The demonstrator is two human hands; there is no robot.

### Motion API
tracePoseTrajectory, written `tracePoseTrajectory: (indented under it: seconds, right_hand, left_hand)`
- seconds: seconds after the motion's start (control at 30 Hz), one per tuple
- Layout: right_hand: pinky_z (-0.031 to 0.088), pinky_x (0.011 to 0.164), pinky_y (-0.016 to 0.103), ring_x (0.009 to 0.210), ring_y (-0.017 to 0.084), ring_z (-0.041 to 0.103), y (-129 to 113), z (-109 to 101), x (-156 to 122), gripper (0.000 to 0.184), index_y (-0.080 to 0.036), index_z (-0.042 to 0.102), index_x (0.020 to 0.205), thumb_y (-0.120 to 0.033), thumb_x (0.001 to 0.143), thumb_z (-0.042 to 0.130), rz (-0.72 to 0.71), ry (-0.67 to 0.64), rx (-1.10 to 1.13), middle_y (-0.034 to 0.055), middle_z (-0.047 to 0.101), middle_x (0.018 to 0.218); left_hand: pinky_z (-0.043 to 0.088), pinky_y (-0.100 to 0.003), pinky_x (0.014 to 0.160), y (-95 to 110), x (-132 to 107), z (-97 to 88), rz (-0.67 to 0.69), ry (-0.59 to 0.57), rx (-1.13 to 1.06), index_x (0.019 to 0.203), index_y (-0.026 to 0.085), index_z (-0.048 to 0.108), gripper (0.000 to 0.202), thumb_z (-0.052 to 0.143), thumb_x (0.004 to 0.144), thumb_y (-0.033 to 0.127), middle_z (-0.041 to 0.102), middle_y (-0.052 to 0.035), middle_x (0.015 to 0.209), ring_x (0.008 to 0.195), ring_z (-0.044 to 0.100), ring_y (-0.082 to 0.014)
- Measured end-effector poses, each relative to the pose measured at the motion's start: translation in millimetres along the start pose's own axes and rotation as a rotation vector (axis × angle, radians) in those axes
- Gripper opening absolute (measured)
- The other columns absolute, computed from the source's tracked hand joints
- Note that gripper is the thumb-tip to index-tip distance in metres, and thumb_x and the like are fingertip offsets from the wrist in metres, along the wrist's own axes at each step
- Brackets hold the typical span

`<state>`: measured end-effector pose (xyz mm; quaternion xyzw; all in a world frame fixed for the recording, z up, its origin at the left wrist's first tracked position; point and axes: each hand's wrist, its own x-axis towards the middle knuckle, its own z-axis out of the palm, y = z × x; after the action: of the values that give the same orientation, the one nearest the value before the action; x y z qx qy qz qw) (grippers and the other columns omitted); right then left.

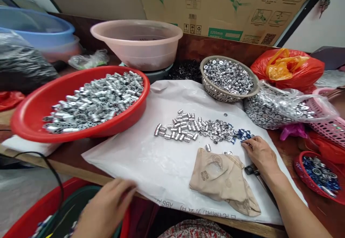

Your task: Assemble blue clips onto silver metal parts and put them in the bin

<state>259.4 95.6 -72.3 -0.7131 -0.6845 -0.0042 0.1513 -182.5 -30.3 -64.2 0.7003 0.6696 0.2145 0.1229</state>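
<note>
My right hand (260,153) rests on the white plastic sheet (151,159), fingertips pinched at the blue rings (244,134) ending a row of small metal cylinders (179,127) and silver washers (217,130). A beige folded cloth (223,180) lies just left of that hand, with a small dark tool (251,170) under the wrist. My left hand (107,205) hangs low at the table's front edge, over a red tub (40,209); it is blurred, fingers loosely curled.
A red basin (32,115) of metal cylinders sits at left, a pink bowl (137,40) behind it. A woven basket (215,90) of washers, a clear bag of washers (280,106), red bags (288,67) and a small red basket (318,175) crowd the right.
</note>
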Motion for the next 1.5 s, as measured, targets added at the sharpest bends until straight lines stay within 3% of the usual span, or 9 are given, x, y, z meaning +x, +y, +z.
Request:
tracePoseTrajectory:
  seconds: [0.2,0.37,0.5,0.73,0.87,1.03,1.27,1.4,1.5]
  right_hand:
    - [0.052,0.068,0.03,0.077,0.018,0.064,-15.8,-12.3,-22.6,0.022,-0.019,0.06,0.074,-0.037,0.081,0.048,-0.073,0.094,0.157,0.007,0.065,0.089]
    - [0.055,0.06,0.026,0.068,0.014,0.065,-41.6,-24.4,-47.9,0.026,-0.019,0.059,0.103,-0.036,0.085,0.05,-0.039,0.134,0.361,0.0068,0.063,0.096]
    - [0.056,0.068,0.028,0.081,0.016,0.064,-72.0,-24.7,-60.5,0.024,-0.022,0.061,0.108,-0.028,0.086,0.052,-0.11,0.11,0.548,0.0079,0.06,0.106]
    - [0.052,0.083,0.035,0.096,0.018,0.061,-116.7,-14.0,-68.1,0.027,-0.025,0.063,0.108,-0.016,0.085,0.054,-0.342,0.165,0.671,0.0056,0.067,0.102]
    - [0.051,0.081,0.036,0.091,0.019,0.062,-114.9,-18.9,-72.2,0.025,-0.027,0.065,0.105,-0.017,0.084,0.056,-0.336,0.082,0.737,0.0043,0.069,0.096]
    - [0.053,0.074,0.035,0.087,0.02,0.063,-107.8,-31.4,-86.0,0.026,-0.029,0.064,0.106,-0.017,0.083,0.057,-0.397,-0.093,0.863,0.0035,0.07,0.091]
    - [0.052,0.073,0.034,0.087,0.02,0.061,-119.4,-29.2,-101.1,0.033,-0.025,0.06,0.112,-0.012,0.082,0.057,-0.384,0.112,0.658,0.0068,0.066,0.096]
    - [0.053,0.074,0.034,0.088,0.02,0.061,-123.6,-25.5,-101.4,0.037,-0.026,0.06,0.115,-0.011,0.081,0.058,-0.382,0.167,0.609,0.0069,0.066,0.097]
    - [0.053,0.075,0.035,0.089,0.02,0.062,-119.9,-28.1,-97.4,0.037,-0.028,0.061,0.115,-0.013,0.082,0.057,-0.339,0.173,0.652,0.0061,0.067,0.098]
  left_hand:
    - [0.046,-0.032,0.072,117.5,120.6,59.1,0.237,-0.19,0.013,0.098,0.021,0.063,0.036,0.041,0.078,0.001,0.061,-0.0093,0.104,0.095,0.054,-0.0233]
    - [0.045,-0.039,0.078,139.9,163.9,78.5,0.195,-0.288,-0.082,0.082,0.014,0.066,0.022,0.052,0.072,0.0,0.062,-0.0134,0.088,0.1,0.052,-0.03]
    - [0.046,-0.037,0.079,140.2,139.7,71.4,0.133,-0.289,-0.271,0.106,0.013,0.062,0.028,0.049,0.082,0.012,0.063,-0.0133,0.098,0.093,0.056,-0.0238]
    - [0.041,-0.019,0.06,164.6,74.1,63.4,-0.472,-0.554,-1.658,0.094,0.011,0.07,0.03,0.069,0.071,0.03,0.063,-0.0035,0.074,0.06,0.05,-0.0072]
    - [0.039,-0.017,0.052,161.1,68.4,65.5,-0.508,-0.613,-1.652,0.083,0.009,0.071,0.032,0.072,0.068,0.038,0.06,-0.0008,0.058,0.052,0.05,-0.0063]
    - [0.035,-0.018,0.035,151.7,66.6,65.0,-0.476,-0.926,-1.607,0.06,0.011,0.062,0.042,0.07,0.063,0.052,0.057,-0.0012,0.051,0.038,0.048,-0.0077]
    - [0.04,-0.02,0.045,173.1,50.1,68.6,-0.598,-0.434,-1.518,0.082,0.013,0.065,0.035,0.07,0.068,0.044,0.058,0.0028,0.055,0.043,0.049,-0.0076]
    - [0.046,-0.026,0.073,176.5,47.5,62.8,-0.607,-0.506,-1.651,0.115,0.016,0.061,0.05,0.07,0.071,0.039,0.068,-0.0049,0.087,0.072,0.058,-0.0132]
    - [0.046,-0.022,0.068,169.6,51.5,57.0,-0.528,-0.574,-1.58,0.116,0.017,0.062,0.046,0.068,0.074,0.036,0.066,-0.0024,0.077,0.066,0.056,-0.0106]
